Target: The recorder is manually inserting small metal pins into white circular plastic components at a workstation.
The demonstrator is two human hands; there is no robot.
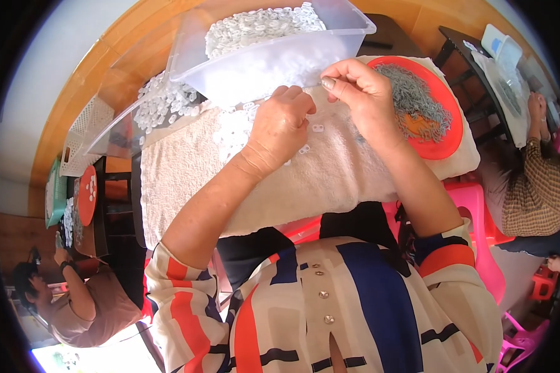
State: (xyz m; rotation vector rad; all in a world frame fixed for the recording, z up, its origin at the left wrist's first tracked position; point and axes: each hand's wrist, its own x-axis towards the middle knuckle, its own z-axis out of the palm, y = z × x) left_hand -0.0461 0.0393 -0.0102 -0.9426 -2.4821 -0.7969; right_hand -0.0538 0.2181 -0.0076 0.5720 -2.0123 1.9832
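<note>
My left hand (281, 127) is curled closed over the beige towel (183, 165), beside a heap of small white plastic pieces (231, 133). Whatever its fingers hold is hidden. My right hand (366, 99) is raised to the right of it, thumb and forefinger pinched together. Anything in that pinch is too small to name. A single white piece with two holes (318, 128) lies on the towel between the hands. Close by on the right, a round red tray (453, 127) holds many thin grey metal pieces (407, 90), which look like small screws or pins.
A translucent plastic bin (196, 71) full of white pieces stands behind my hands. More white pieces (165, 102) lie in a clear container to its left. Co-workers sit at tables on the left (90, 298) and right (532, 186). A pink chair (479, 217) is near my right elbow.
</note>
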